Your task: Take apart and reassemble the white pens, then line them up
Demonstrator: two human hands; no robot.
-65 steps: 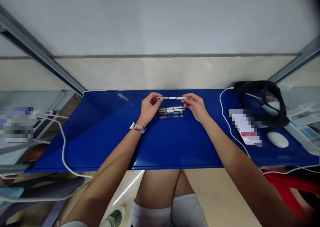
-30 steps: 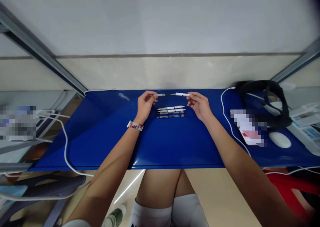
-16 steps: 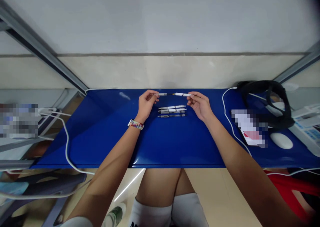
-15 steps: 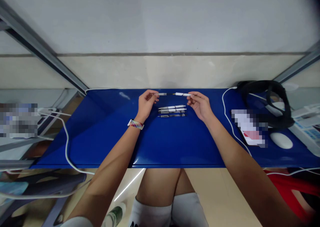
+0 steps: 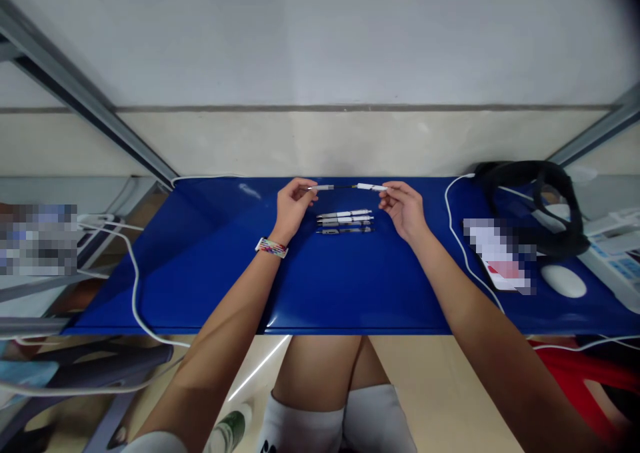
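Note:
Near the back of the blue table, my left hand (image 5: 293,208) pinches the clear-grey front section of a pen (image 5: 325,187). A thin dark refill (image 5: 345,186) sticks out of that section toward the right. My right hand (image 5: 404,210) grips the white pen barrel (image 5: 370,187) between thumb and fingers, in line with the refill. Whether the refill's tip still sits inside the barrel's mouth I cannot tell. Several white, grey and dark pens (image 5: 345,221) lie side by side on the table, just below and between my hands.
On the right of the blue table (image 5: 200,273) lie a phone (image 5: 495,256), a white mouse (image 5: 563,281), a black strap-like headset (image 5: 535,240) and a white cable (image 5: 453,230). Another white cable (image 5: 134,280) crosses the left side. A wall (image 5: 350,140) stands behind the table.
My right hand has moved slightly right with the white barrel, and more of the dark refill shows between the two pen parts. The left hand stays in place.

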